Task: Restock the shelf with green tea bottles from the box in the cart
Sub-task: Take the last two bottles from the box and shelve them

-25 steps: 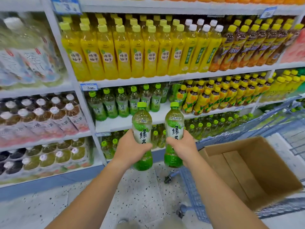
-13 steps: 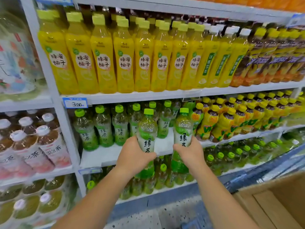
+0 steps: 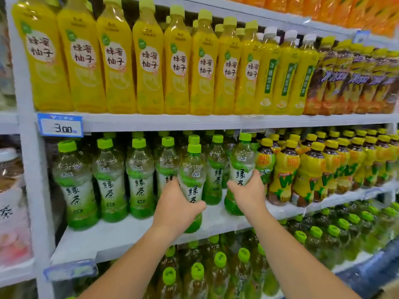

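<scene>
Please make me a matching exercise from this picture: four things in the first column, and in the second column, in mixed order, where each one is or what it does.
Column 1
1. left hand
2. right hand
3. price tag
4. white-capped bottles

Column 2
A. on the upper shelf, right of the round-labelled bottles
B. grips the rear green tea bottle, beside the dark drinks
C. on the upper shelf's edge, shows 3.00
D. grips the front green tea bottle, near the middle shelf's edge

Pairs: 1-D, 2-B, 3-C, 4-A
</scene>
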`<control>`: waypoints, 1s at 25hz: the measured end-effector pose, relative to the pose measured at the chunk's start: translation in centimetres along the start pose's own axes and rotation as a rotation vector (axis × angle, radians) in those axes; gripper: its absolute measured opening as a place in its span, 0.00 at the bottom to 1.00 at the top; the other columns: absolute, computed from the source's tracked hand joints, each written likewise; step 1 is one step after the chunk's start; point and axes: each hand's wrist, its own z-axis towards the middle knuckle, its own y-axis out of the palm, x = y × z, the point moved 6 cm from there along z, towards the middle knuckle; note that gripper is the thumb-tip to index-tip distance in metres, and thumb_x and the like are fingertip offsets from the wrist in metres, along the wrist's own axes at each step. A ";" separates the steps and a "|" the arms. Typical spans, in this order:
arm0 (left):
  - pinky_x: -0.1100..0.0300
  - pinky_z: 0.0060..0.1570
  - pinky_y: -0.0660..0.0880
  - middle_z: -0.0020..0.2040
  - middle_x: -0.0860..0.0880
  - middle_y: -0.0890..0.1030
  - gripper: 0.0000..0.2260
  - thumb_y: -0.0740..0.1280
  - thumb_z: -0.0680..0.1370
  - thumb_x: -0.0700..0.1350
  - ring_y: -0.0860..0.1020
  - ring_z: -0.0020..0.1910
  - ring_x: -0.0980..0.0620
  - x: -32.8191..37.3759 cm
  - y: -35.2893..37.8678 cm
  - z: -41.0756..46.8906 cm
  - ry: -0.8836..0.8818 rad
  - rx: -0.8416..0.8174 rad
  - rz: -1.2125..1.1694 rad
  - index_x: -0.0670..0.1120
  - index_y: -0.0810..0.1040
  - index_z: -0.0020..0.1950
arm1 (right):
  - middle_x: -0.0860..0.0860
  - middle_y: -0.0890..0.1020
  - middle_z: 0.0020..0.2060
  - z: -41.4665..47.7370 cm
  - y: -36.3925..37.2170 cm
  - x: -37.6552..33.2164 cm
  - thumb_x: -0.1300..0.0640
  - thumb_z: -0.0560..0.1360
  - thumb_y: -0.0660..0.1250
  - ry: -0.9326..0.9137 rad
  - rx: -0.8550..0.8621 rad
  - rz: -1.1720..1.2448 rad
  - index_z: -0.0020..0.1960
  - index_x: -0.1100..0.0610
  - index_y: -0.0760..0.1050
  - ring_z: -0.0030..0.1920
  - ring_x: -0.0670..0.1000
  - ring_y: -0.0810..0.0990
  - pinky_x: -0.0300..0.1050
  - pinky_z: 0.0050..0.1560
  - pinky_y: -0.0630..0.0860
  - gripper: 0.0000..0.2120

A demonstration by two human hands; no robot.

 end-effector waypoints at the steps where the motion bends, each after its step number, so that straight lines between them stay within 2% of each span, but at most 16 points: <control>1: 0.58 0.31 0.73 0.38 0.49 0.79 0.18 0.74 0.63 0.50 0.77 0.33 0.52 -0.6 0.2 0.1 0.001 0.007 -0.013 0.51 0.71 0.47 | 0.48 0.71 0.60 0.0 0.4 0.6 0.59 0.73 0.73 -0.011 -0.007 0.011 0.75 0.60 0.61 0.65 0.53 0.72 0.49 0.64 0.68 0.35; 3: 0.59 0.32 0.73 0.39 0.49 0.80 0.18 0.74 0.63 0.50 0.79 0.35 0.53 -1.3 0.6 0.4 0.021 0.040 -0.019 0.51 0.72 0.48 | 0.49 0.72 0.63 -0.2 1.2 1.8 0.60 0.73 0.73 -0.066 -0.019 0.029 0.76 0.59 0.60 0.66 0.54 0.72 0.47 0.64 0.67 0.36; 4: 0.58 0.32 0.73 0.40 0.50 0.79 0.17 0.75 0.64 0.50 0.79 0.35 0.53 -1.5 0.6 0.4 0.030 0.064 -0.012 0.50 0.72 0.48 | 0.48 0.72 0.61 -0.3 1.5 2.1 0.61 0.73 0.73 -0.076 -0.024 0.020 0.74 0.57 0.61 0.64 0.52 0.73 0.45 0.63 0.68 0.34; 6: 0.56 0.32 0.76 0.40 0.50 0.79 0.16 0.75 0.65 0.49 0.79 0.36 0.52 -1.7 0.6 0.3 0.057 0.094 -0.002 0.48 0.73 0.46 | 0.47 0.75 0.56 0.0 1.8 2.9 0.61 0.72 0.73 -0.085 -0.016 0.003 0.67 0.52 0.64 0.58 0.52 0.76 0.46 0.61 0.72 0.28; 9: 0.66 0.34 0.74 0.40 0.55 0.81 0.12 0.76 0.69 0.45 0.79 0.38 0.62 -2.1 0.5 -0.4 0.111 0.107 -0.072 0.52 0.75 0.47 | 0.50 0.77 0.52 0.8 2.0 3.4 0.59 0.70 0.74 -0.099 0.010 -0.019 0.58 0.50 0.66 0.55 0.55 0.79 0.52 0.57 0.77 0.22; 11: 0.72 0.36 0.73 0.42 0.58 0.82 0.13 0.77 0.71 0.44 0.79 0.40 0.69 -2.5 0.5 -0.6 0.140 0.118 -0.110 0.56 0.75 0.47 | 0.52 0.76 0.54 0.7 1.9 3.8 0.52 0.70 0.75 -0.144 0.052 -0.145 0.60 0.53 0.66 0.58 0.56 0.76 0.54 0.59 0.76 0.24; 14: 0.72 0.41 0.74 0.45 0.60 0.82 0.14 0.77 0.72 0.46 0.79 0.43 0.68 -3.1 0.7 -0.9 0.177 0.150 -0.138 0.56 0.77 0.52 | 0.53 0.73 0.61 -0.7 1.7 5.5 0.43 0.73 0.73 -0.167 0.078 -0.223 0.69 0.59 0.63 0.62 0.54 0.72 0.54 0.63 0.73 0.34; 16: 0.74 0.41 0.74 0.46 0.62 0.80 0.17 0.78 0.72 0.47 0.78 0.44 0.70 -3.5 0.9 -1.0 0.169 0.172 -0.162 0.55 0.74 0.55 | 0.50 0.75 0.57 -1.3 1.3 6.5 0.42 0.73 0.73 -0.161 0.098 -0.187 0.69 0.58 0.64 0.58 0.51 0.75 0.47 0.56 0.76 0.33; 18: 0.78 0.37 0.72 0.47 0.66 0.76 0.22 0.78 0.72 0.47 0.75 0.43 0.76 -3.9 1.0 -1.1 0.150 0.170 -0.176 0.55 0.70 0.58 | 0.47 0.77 0.51 -1.1 1.3 6.7 0.44 0.74 0.72 -0.152 0.113 -0.154 0.64 0.55 0.67 0.53 0.50 0.78 0.40 0.47 0.73 0.26; 20: 0.79 0.36 0.70 0.46 0.66 0.75 0.21 0.79 0.71 0.48 0.73 0.42 0.78 -4.3 1.3 -1.2 0.163 0.167 -0.167 0.55 0.71 0.57 | 0.47 0.77 0.49 -0.3 1.4 6.5 0.45 0.75 0.71 -0.131 0.126 -0.171 0.60 0.54 0.68 0.53 0.50 0.78 0.38 0.44 0.71 0.21; 23: 0.71 0.47 0.75 0.48 0.63 0.79 0.19 0.79 0.70 0.50 0.78 0.47 0.69 -4.6 1.3 -1.4 0.182 0.206 -0.158 0.55 0.75 0.55 | 0.50 0.74 0.55 0.6 1.7 6.4 0.42 0.77 0.67 -0.135 0.137 -0.308 0.66 0.57 0.69 0.55 0.49 0.72 0.41 0.51 0.68 0.25; 25: 0.61 0.52 0.79 0.51 0.59 0.80 0.20 0.79 0.69 0.53 0.79 0.50 0.61 -4.9 1.3 -1.3 0.193 0.247 -0.142 0.53 0.77 0.57 | 0.50 0.74 0.52 1.2 1.9 6.5 0.41 0.78 0.66 -0.155 0.145 -0.363 0.63 0.58 0.71 0.53 0.49 0.71 0.42 0.50 0.67 0.24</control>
